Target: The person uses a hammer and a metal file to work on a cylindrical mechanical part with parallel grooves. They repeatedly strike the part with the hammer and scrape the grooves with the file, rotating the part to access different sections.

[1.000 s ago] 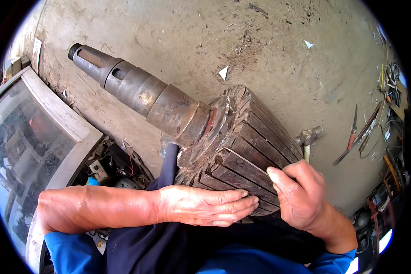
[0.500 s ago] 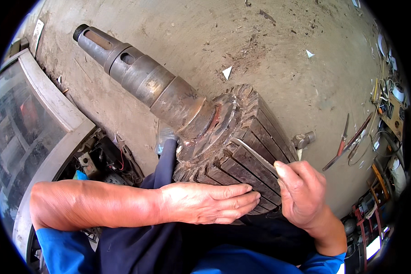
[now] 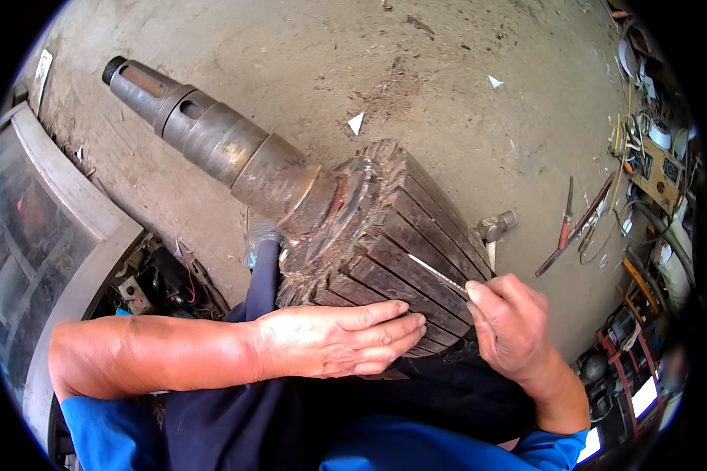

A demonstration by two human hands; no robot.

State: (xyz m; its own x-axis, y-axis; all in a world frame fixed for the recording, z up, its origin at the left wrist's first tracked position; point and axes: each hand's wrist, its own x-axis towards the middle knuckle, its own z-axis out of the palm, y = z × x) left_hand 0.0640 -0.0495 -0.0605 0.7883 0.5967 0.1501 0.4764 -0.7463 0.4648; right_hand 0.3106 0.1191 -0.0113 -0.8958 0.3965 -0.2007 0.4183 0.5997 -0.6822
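Lying on the floor (image 3: 546, 271), a steel-headed hammer (image 3: 496, 227) is flanking the brown slotted metal rotor (image 3: 426, 234) before the person's lap; the right hand (image 3: 514, 323) is pinching a thin pale strip (image 3: 434, 271) against it, the left hand (image 3: 342, 337) resting flat on its slats.

The tan-grey floor (image 3: 542, 149) before me is dusty and speckled with dark flakes (image 3: 420, 26). A white triangular scrap (image 3: 356, 123) lies on it — a second scrap (image 3: 496, 82) well apart. To my right lie a hammer (image 3: 497, 226) and a red-handled blade (image 3: 565, 229) — right beside a long dark strip (image 3: 577, 229).
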